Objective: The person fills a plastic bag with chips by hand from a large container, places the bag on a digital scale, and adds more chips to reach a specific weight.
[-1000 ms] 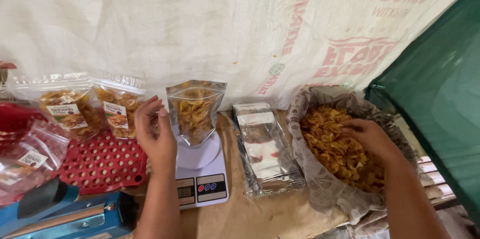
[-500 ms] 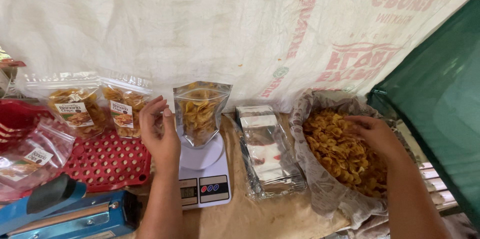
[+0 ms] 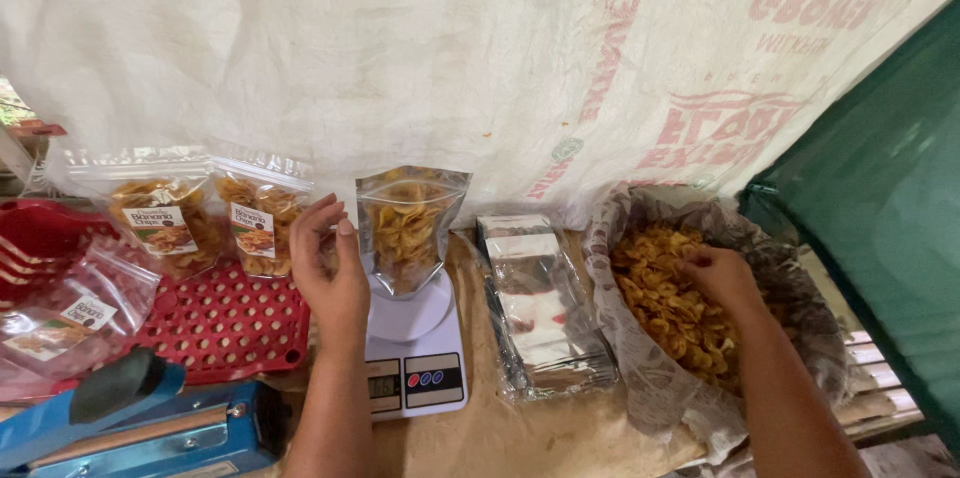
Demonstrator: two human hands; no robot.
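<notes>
We see left hand (image 3: 330, 273) open, fingers cupped beside clear pouch (image 3: 405, 228) of yellow chips, upright on white scale (image 3: 415, 353) near front edge of surface (image 3: 545, 433). Right hand (image 3: 720, 276) curled down into chips (image 3: 670, 308) in paper-lined basket (image 3: 640, 378) at right edge (whether it grips any, we cannot tell). Stack of empty pouches (image 3: 545, 313) lies between scale and basket. We judge risks: tall pouch tipping off scale if nudged; chips dropping onto surface during transfer; hand pressure skewing reading.
</notes>
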